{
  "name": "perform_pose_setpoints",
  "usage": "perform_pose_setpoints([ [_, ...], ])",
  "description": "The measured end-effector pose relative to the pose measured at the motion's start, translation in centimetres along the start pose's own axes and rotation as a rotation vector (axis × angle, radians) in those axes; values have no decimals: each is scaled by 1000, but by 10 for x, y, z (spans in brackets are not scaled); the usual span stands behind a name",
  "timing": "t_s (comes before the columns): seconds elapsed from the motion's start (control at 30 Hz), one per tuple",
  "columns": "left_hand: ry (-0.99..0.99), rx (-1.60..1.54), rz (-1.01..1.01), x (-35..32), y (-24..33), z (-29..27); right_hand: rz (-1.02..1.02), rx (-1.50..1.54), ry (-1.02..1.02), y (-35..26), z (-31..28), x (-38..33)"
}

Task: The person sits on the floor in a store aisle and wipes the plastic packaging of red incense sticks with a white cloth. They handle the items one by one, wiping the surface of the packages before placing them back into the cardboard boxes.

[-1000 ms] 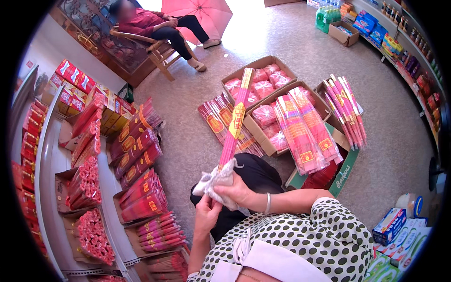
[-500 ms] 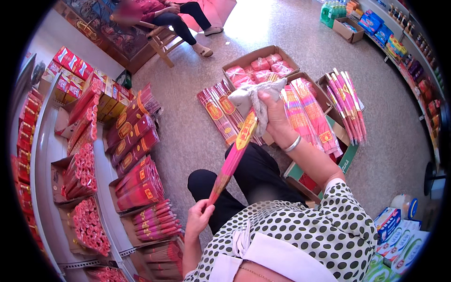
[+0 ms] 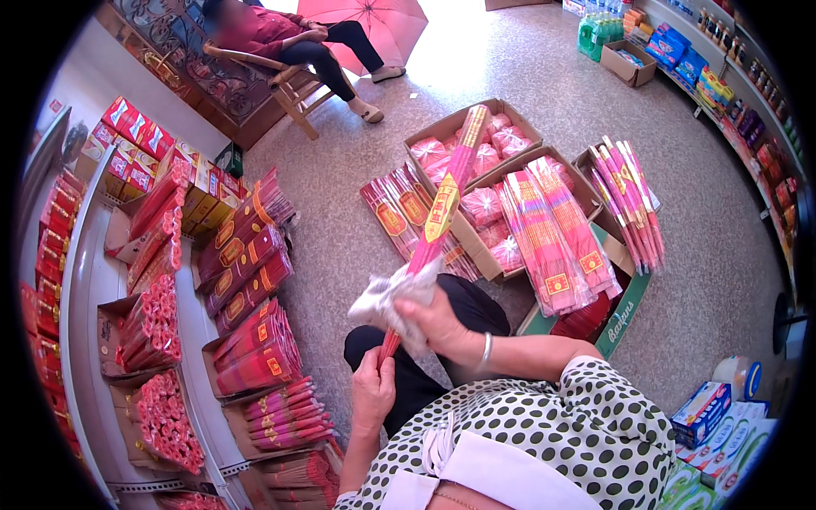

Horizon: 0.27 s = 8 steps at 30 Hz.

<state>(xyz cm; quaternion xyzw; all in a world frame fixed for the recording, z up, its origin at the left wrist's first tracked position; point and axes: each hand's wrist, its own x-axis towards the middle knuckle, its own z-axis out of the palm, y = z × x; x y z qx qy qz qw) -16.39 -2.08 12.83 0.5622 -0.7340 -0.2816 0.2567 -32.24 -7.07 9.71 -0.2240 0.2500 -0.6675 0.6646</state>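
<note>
A long, narrow pink pack of incense sticks (image 3: 443, 208) with a yellow label slants up and away from me over my knees. Its near end is gripped by my left hand (image 3: 372, 395), fingers closed round it. My right hand (image 3: 438, 325) clasps a crumpled whitish cloth (image 3: 378, 299) against the pack's lower part, just above the left hand. The cloth covers that stretch of the pack. Beyond the pack's far end sits an open carton (image 3: 411, 136) of pink wrapped bundles.
Pink packs (image 3: 552, 238) lie across a second carton, with more packs (image 3: 627, 200) to its right and flat packs (image 3: 399, 208) to its left. Shelves of incense (image 3: 251, 263) line my left. A person (image 3: 280, 38) sits on a wooden chair (image 3: 297, 93); boxed goods (image 3: 718, 433) stand lower right.
My right hand has slid the cloth down the pack toward my left hand, baring the upper part. The pack now stands more steeply in view. The view has shifted slightly.
</note>
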Motion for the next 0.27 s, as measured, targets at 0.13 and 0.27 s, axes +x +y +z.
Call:
perform_pose_setpoints([
  [0.13,5,54,-12,0,9,2,84,74,45,22,0,-10],
  [0.27,-15,91,-40,-4,9,2,72,59,66,15,-6,-1],
])
